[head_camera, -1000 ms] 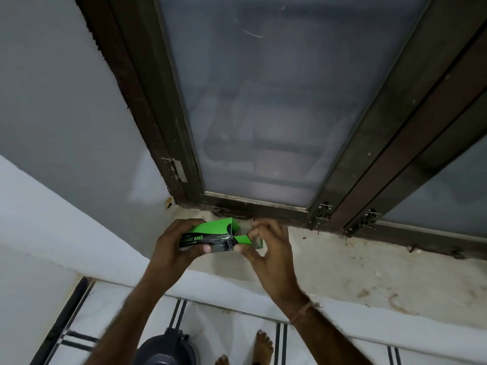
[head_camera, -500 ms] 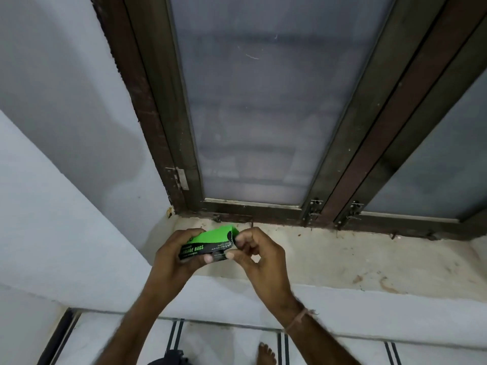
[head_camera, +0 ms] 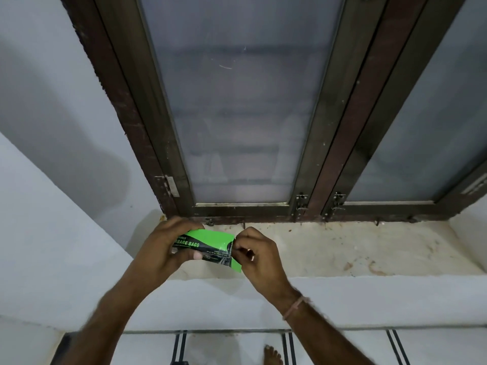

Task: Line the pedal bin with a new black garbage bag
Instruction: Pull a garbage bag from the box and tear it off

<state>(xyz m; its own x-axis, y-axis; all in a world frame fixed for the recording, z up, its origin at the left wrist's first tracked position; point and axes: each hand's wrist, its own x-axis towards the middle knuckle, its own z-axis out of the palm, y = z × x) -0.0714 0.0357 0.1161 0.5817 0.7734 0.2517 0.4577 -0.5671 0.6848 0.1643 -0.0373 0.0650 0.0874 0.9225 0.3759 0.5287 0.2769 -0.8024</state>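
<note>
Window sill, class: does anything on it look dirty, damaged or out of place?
Yes. The window sill carries reddish-brown stains and specks, thickest toward its right front edge, so it looks unclean. Nothing is spilled or broken that I can see.

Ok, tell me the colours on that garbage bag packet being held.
Bright green and black with green lettering on the garbage bag packet, seen in the head view.

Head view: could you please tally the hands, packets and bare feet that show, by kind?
Hands: 2, the left hand and the right hand
Green-and-black garbage bag packets: 1
Bare feet: 1
Total: 4
</note>
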